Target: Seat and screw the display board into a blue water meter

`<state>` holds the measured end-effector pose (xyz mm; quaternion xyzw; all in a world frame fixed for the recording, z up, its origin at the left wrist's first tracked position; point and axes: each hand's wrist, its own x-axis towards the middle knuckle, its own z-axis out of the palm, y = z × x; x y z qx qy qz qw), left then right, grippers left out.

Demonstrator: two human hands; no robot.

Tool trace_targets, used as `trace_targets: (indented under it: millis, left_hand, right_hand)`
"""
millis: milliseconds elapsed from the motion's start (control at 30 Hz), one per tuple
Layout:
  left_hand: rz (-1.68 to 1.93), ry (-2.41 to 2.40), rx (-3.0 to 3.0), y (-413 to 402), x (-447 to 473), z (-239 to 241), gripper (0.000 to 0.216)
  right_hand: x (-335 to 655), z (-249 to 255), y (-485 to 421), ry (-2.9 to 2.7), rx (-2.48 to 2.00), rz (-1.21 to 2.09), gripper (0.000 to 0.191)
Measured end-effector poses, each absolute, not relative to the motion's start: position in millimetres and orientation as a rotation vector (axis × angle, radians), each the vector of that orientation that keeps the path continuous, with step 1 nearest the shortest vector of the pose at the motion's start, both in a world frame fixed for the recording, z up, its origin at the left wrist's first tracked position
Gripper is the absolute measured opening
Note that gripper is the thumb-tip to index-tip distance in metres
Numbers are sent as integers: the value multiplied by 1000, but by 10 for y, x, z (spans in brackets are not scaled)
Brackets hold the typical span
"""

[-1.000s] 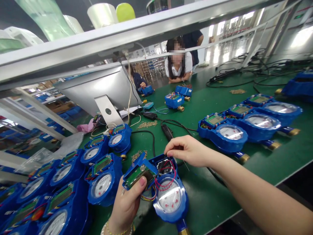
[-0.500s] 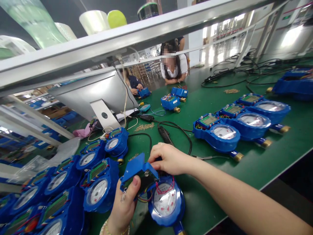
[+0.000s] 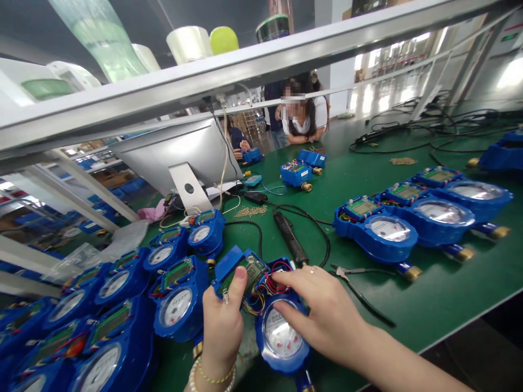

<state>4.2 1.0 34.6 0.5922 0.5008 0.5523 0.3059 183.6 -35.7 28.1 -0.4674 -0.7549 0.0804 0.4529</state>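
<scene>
My left hand (image 3: pixel 224 313) grips a green display circuit board (image 3: pixel 254 270) backed by a blue cover (image 3: pixel 229 261), its thumb pressed on the board's near edge. Thin coloured wires (image 3: pixel 256 301) run from the board to a blue water meter (image 3: pixel 281 340) with a round white dial and brass fitting. My right hand (image 3: pixel 327 305) lies over the meter's right side, thumb and index finger apart. Its index fingertip touches looped red wires (image 3: pixel 273 283) at the meter's opening; the thumb tip rests over the dial's upper edge. The other fingers are partly hidden.
Several blue water meters (image 3: pixel 180 307) crowd the left; several more (image 3: pixel 373 234) stand right. Beyond my hands lie a black electric screwdriver (image 3: pixel 290 237) and a heap of screws (image 3: pixel 251 211). Cutting pliers (image 3: pixel 355 288) lie right. A monitor (image 3: pixel 175 158) and shelf (image 3: pixel 245 57) stand ahead; people sit beyond.
The board and cover in my left hand have tilted, so the display now faces up. My right hand has moved from the cover's edge down to the red wires, its fingers spreading.
</scene>
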Motion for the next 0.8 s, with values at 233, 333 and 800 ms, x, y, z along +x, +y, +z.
trace_targets:
  millis: [233,333,800]
  left_hand:
    - [1481,1314,1668,-9,79,441,24]
    - [1457,1365,1708,-34,47,453,25]
    - [1207,1314,1803,-63,28,544,29]
  right_hand:
    - [1792,296,-327,-1842,-1105,-16,12]
    - [1805,369,-319,-1880,-1132,20,10]
    - [1859,774,-214,-2305,-1076,-106,16]
